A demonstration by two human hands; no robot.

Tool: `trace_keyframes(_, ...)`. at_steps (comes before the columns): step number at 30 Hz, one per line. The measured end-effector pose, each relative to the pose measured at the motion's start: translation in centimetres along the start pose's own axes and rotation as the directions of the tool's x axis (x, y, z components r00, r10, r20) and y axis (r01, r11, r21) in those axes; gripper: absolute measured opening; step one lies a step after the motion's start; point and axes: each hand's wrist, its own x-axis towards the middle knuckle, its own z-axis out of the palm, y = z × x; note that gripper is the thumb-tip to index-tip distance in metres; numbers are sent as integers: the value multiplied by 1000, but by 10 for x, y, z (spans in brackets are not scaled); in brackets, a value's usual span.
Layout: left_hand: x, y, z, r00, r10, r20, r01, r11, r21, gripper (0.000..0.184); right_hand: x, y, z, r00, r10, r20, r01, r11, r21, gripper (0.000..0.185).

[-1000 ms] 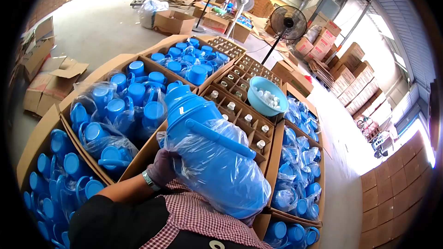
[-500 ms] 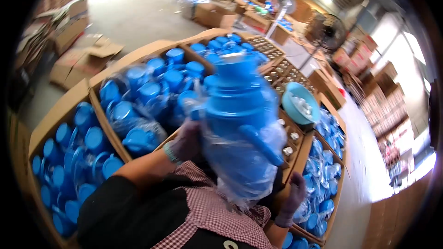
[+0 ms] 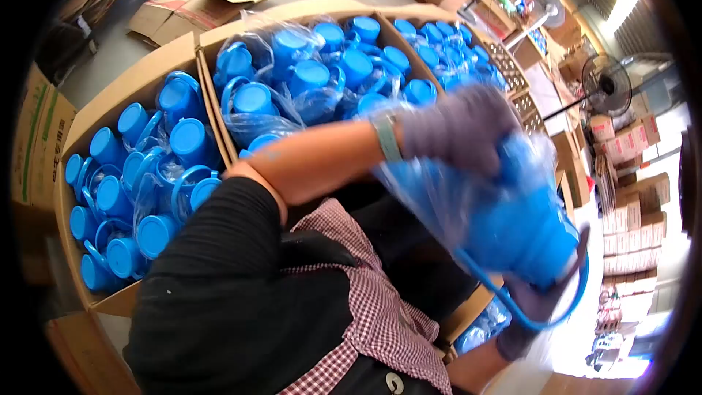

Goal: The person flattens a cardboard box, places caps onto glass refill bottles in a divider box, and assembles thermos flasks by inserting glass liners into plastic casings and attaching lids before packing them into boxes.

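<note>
A blue thermos flask (image 3: 512,227), partly in clear plastic wrap, is tilted in front of me at the right. My left hand (image 3: 464,132), in a grey-purple glove, is closed over its upper end and the wrap, blurred by motion. Below, my right hand (image 3: 537,296), gloved too, holds the flask's lower end, beside its looped handle (image 3: 508,306). Blue lidded flasks (image 3: 307,77), several with plastic over them, stand in the open carton behind my left forearm. More blue flasks (image 3: 155,235) fill the carton at the left.
A third carton of blue flasks (image 3: 446,40) and a divided carton of bottles (image 3: 504,62) lie farther back. A black fan (image 3: 605,85) stands at the right. Flattened cardboard (image 3: 197,0) lies on the floor at the upper left, and stacked boxes (image 3: 632,212) stand at the far right.
The flask has gone from upright to tilted, neck down, and moved right. My left hand has moved over its upper end; my right hand, earlier apart from it, now holds the lower end. The view has turned.
</note>
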Motion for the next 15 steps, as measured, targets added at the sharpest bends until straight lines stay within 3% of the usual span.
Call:
trace_keyframes(1,-6,-16,-11,1000,-7,18,7,999,33,44,15,-21,23,970,235,57,-240,912,332,132)
trace_keyframes(4,-49,-60,-35,996,-43,-78,42,999,-7,49,65,-18,86,999,-32,43,18,955,297,115)
trace_keyframes(7,-103,-81,-51,973,-71,-218,81,996,34,43,99,-29,127,979,-138,149,56,888,457,102)
trace_keyframes(10,-157,-99,-52,887,-331,-322,298,943,-149,37,136,-52,147,912,-188,365,-43,841,539,104)
trace_keyframes(11,-170,-107,-50,835,-412,-365,336,907,-255,38,147,-52,160,904,-255,342,47,857,514,101)
trace_keyframes(13,-187,-110,-59,685,-680,-262,582,726,-366,40,168,-53,185,867,-319,383,93,859,504,97)
trace_keyframes(14,-195,-122,-57,688,-669,-281,571,738,-360,43,177,-55,195,845,-340,413,112,868,484,92)
trace_keyframes(15,-206,-138,-54,659,-706,-261,553,689,-469,44,185,-58,208,823,-376,425,144,863,485,89)
